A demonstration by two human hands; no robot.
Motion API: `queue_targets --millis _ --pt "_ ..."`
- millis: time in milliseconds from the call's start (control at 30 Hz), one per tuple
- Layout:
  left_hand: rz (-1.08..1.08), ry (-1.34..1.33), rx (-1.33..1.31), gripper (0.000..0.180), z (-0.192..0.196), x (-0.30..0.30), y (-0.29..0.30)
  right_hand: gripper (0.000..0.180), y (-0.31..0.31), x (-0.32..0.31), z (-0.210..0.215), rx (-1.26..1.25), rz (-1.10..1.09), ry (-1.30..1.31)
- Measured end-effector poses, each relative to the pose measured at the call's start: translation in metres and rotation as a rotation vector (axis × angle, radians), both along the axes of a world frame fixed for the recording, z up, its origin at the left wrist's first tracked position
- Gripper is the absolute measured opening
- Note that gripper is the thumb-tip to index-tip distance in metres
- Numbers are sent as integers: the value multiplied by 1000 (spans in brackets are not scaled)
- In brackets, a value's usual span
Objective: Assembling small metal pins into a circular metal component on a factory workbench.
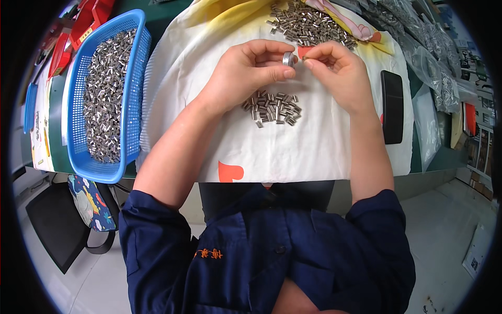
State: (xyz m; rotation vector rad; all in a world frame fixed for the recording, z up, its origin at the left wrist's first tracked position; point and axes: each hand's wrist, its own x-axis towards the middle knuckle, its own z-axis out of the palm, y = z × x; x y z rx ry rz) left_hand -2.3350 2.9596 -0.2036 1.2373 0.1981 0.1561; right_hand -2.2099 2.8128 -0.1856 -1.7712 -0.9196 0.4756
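Note:
My left hand point(240, 70) is closed on a small round metal ring point(288, 59), held upright between thumb and fingers above the cloth. Close by on the right, my right hand point(339, 73) pinches a tiny brownish piece point(305, 58) at its fingertips; its kind is too small to make out. A small gap separates the two hands. Below them a loose pile of short metal pins point(274, 109) lies on the white cloth point(308, 146). Beyond the hands spreads a bigger heap of similar pins point(314, 25).
On the left stands a blue plastic basket point(128, 99) full of metal pins, with red bins point(86, 23) behind it. A black phone point(392, 107) rests on the cloth's right side. Clear plastic bags point(426, 57) crowd the right edge. A black chair point(55, 222) stands at lower left.

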Motion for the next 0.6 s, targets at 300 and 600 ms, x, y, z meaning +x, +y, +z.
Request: queue_targets --millis 300,600 --pt "21 18 104 37 1 0 -1 7 3 -17 6 94 83 -193" --pt "35 41 85 38 0 0 -1 6 4 -25 9 139 3 -335"
